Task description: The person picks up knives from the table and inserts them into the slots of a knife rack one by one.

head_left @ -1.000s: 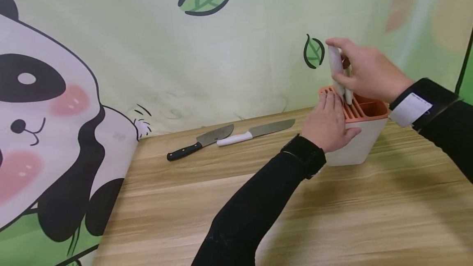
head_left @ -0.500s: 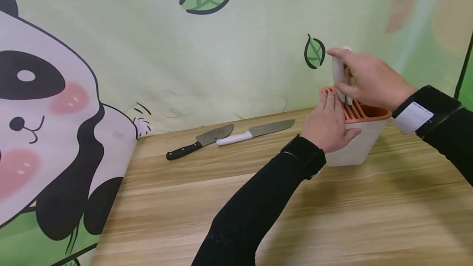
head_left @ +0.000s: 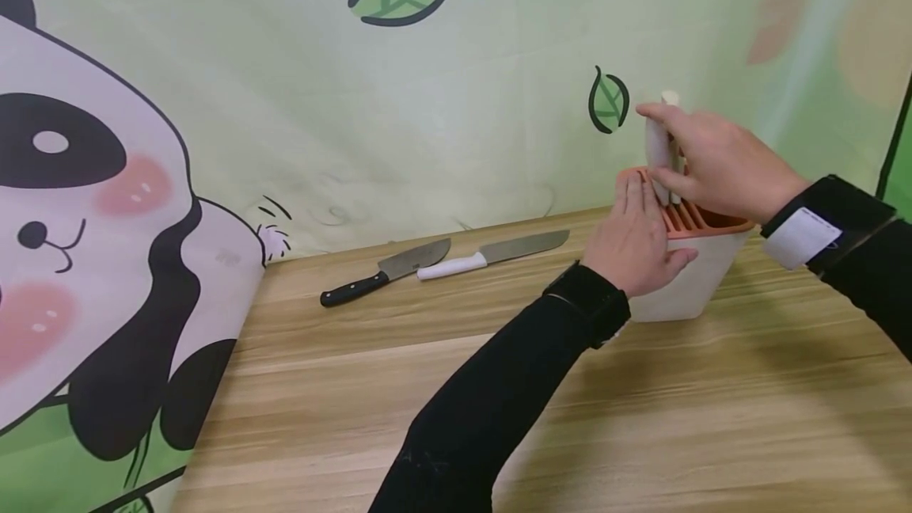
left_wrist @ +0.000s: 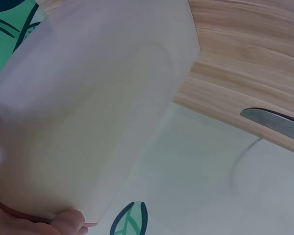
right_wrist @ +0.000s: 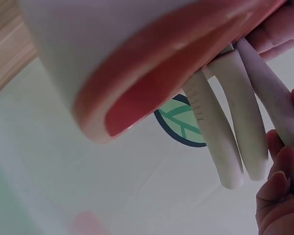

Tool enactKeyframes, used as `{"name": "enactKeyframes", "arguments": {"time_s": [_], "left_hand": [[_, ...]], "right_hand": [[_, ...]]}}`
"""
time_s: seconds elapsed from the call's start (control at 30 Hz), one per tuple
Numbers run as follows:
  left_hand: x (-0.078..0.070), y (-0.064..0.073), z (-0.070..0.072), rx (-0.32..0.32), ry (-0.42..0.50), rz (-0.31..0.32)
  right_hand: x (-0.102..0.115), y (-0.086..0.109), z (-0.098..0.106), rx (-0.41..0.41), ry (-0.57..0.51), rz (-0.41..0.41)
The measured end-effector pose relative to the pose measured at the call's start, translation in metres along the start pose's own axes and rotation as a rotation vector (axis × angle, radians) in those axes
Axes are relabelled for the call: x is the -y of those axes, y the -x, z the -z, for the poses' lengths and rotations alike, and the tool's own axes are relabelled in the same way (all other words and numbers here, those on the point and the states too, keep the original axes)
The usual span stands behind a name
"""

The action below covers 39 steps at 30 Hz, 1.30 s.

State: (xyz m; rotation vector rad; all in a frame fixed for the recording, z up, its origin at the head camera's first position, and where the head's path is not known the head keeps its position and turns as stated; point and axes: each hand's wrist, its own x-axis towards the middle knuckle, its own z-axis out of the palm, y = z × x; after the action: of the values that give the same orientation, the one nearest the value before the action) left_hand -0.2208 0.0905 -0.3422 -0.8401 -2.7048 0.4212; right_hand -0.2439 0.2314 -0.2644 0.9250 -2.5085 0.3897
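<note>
A black-handled knife [head_left: 381,278] lies on the bench [head_left: 335,386], its broad grey blade at the butt of a white-handled knife [head_left: 499,252]. Next, the left hand [head_left: 630,248] rests, fingers outstretched, on the slotted orange top of a white, smooth-sided holder [head_left: 680,287]. In it stands a plain, matt white handle [head_left: 656,153], nearly upright, its blade hidden; then two off-white handles [right_wrist: 242,117] just beside. The right hand [head_left: 723,153] pinches the white handle between thumb and bent fingers.

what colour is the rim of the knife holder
The rim is reddish orange; the right wrist view shows it best.
</note>
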Motion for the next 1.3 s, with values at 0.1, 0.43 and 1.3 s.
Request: {"name": "enactKeyframes", "arguments": {"time_s": [0.1, 0.43, 1.3], "left_hand": [[-0.001, 0.0, 0.0, 0.003, 0.019, 0.006], [-0.002, -0.004, 0.0, 0.046, 0.023, -0.006], [-0.001, 0.0, 0.0, -0.012, 0.005, -0.049]], "right_hand": [[-0.001, 0.001, -0.001, -0.022, 0.021, 0.002], [-0.005, -0.007, 0.002, -0.007, 0.134, -0.049], [-0.01, -0.006, 0.005, 0.054, 0.111, -0.142]]}}
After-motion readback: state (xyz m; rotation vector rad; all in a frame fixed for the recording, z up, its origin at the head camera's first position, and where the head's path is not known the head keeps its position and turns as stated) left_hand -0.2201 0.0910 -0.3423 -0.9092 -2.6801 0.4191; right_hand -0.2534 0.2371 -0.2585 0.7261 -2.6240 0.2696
